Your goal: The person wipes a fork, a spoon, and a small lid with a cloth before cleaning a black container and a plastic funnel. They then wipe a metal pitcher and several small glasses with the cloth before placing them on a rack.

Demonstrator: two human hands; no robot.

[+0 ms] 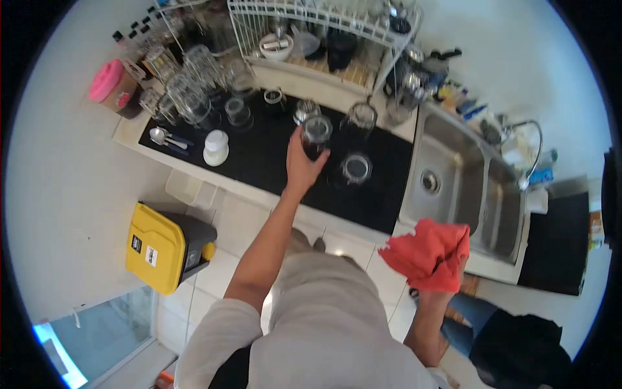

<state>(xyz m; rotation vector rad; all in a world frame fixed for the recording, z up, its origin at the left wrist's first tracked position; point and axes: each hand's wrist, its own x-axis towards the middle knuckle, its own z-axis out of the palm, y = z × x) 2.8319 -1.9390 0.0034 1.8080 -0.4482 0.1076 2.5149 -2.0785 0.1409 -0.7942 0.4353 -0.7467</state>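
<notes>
My left hand is wrapped round a clear glass jar, holding it over the black counter mat. A crumpled red cloth is in my right hand, out in front of the sink's near edge; the cloth hides most of those fingers. Just right of the held jar stand a glass vessel and, farther back, another glass container. Right behind the jar is a small container with a metallic top.
A double steel sink lies to the right, a white wire rack at the back. Several glass mugs, a white jar and spoons sit left. A yellow-lidded bin stands on the floor. Another person is at lower right.
</notes>
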